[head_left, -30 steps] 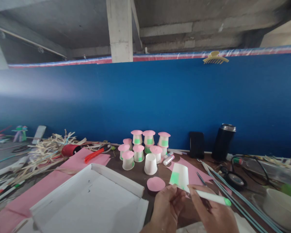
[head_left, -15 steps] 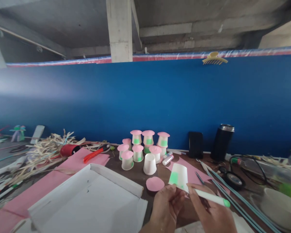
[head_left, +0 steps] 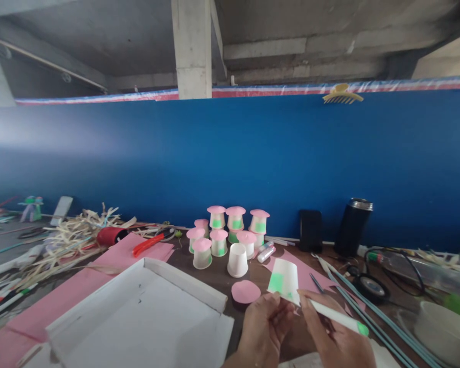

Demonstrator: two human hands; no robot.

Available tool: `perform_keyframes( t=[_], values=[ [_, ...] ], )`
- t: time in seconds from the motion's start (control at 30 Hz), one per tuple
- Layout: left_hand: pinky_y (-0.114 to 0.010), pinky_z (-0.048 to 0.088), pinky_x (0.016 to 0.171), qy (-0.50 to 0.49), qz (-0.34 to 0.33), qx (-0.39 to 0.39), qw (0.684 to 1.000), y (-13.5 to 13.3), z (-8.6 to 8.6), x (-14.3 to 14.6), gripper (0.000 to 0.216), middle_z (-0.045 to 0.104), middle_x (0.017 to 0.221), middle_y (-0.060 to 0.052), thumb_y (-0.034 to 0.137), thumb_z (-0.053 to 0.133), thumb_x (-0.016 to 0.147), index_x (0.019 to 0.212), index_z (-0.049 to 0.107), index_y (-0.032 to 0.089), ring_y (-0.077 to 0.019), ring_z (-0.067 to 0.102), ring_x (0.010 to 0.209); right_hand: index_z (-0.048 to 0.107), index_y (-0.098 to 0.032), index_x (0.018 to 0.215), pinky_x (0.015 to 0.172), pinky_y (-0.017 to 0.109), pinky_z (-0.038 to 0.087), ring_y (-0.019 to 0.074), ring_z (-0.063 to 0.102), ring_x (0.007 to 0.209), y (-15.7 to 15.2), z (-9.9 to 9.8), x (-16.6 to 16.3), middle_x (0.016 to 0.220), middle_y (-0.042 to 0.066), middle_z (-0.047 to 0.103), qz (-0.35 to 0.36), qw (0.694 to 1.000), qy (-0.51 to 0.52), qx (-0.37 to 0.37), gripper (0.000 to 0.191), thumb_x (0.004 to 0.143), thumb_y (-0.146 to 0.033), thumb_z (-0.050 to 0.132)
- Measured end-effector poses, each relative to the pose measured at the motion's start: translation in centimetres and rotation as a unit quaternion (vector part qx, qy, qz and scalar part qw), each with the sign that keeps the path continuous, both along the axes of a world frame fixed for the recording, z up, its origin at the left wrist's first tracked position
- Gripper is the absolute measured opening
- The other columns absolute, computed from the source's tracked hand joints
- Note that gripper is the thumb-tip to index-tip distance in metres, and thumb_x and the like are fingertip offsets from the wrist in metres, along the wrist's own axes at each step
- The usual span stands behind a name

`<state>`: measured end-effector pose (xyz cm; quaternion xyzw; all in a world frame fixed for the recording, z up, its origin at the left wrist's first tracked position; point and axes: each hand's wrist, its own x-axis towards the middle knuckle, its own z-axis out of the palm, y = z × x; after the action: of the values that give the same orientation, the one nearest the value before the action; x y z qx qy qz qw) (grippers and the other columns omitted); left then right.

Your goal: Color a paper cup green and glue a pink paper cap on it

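Observation:
My left hand pinches the lower rim of a white paper cup, which is tilted and has a green coloured patch on its side. In my right hand is a white marker with a green end, its tip close to the cup's rim and hidden by my fingers. A pink paper disc lies to the left of the cup. Beyond it an upside-down plain white cup stands before several cups with pink disc tops, most showing green patches.
A white box lid fills the front left, over pink paper. A red-handled cutter and wood shavings lie behind. At right stand a black flask, a black phone-like slab and pale blue strips.
The whole view has shifted slightly to the right. Both hands keep their hold on the cup and marker, with hardly any movement.

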<state>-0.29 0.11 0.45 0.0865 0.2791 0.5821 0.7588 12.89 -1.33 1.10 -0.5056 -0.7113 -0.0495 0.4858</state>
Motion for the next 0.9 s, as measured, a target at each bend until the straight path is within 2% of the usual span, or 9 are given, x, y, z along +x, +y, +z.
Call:
perform_keyframes(
  t=[0.17, 0.43, 0.57, 0.67, 0.9],
  values=[
    [-0.021, 0.054, 0.064, 0.006, -0.004, 0.005, 1.0, -0.01, -0.04, -0.04, 0.01, 0.066, 0.063, -0.008, 0.011, 0.061, 0.075, 0.065, 0.06, 0.009, -0.0139, 0.066, 0.064, 0.066, -0.022, 0.088, 0.066, 0.019, 0.054, 0.0154, 0.069, 0.075, 0.13, -0.18, 0.06, 0.082, 0.002, 0.072, 0.012, 1.0, -0.002, -0.011, 0.02, 0.087, -0.034, 0.05],
    [-0.022, 0.055, 0.066, -0.008, 0.0, 0.007, 1.0, 0.03, -0.22, -0.05, 0.007, 0.067, 0.064, -0.008, 0.011, 0.062, 0.074, 0.068, 0.06, 0.009, -0.0143, 0.066, 0.064, 0.067, -0.02, 0.088, 0.068, 0.023, 0.055, 0.019, 0.068, 0.078, -0.04, -0.09, 0.02, 0.084, 0.006, 0.072, 0.011, 0.999, 0.015, -0.03, 0.023, 0.087, -0.036, 0.05],
    [-0.023, 0.056, 0.067, -0.025, 0.005, -0.019, 1.0, 0.1, -0.31, -0.05, 0.005, 0.068, 0.065, -0.009, 0.012, 0.064, 0.073, 0.07, 0.062, 0.008, -0.0154, 0.067, 0.067, 0.064, -0.019, 0.094, 0.07, 0.025, 0.055, 0.0189, 0.068, 0.078, -0.21, -0.09, 0.11, 0.093, 0.008, 0.07, 0.019, 0.998, 0.066, -0.005, 0.022, 0.087, -0.035, 0.051],
    [-0.023, 0.056, 0.066, -0.033, 0.009, -0.047, 0.998, 0.24, -0.37, -0.2, 0.006, 0.068, 0.066, -0.009, 0.013, 0.065, 0.072, 0.072, 0.062, 0.007, -0.0155, 0.068, 0.067, 0.064, -0.02, 0.095, 0.068, 0.023, 0.056, 0.0169, 0.068, 0.074, -0.29, 0.05, 0.09, 0.09, 0.005, 0.07, 0.009, 0.995, 0.095, -0.009, 0.02, 0.087, -0.034, 0.052],
    [-0.023, 0.055, 0.064, -0.026, 0.006, -0.048, 0.999, 0.46, -0.49, -0.44, 0.009, 0.07, 0.072, -0.01, 0.015, 0.064, 0.074, 0.08, 0.062, 0.007, -0.0162, 0.068, 0.069, 0.065, -0.02, 0.094, 0.071, 0.026, 0.054, 0.0187, 0.067, 0.08, -0.16, 0.2, -0.04, 0.089, 0.006, 0.07, 0.03, 0.999, 0.039, 0.017, 0.018, 0.086, -0.031, 0.052]
  ],
)
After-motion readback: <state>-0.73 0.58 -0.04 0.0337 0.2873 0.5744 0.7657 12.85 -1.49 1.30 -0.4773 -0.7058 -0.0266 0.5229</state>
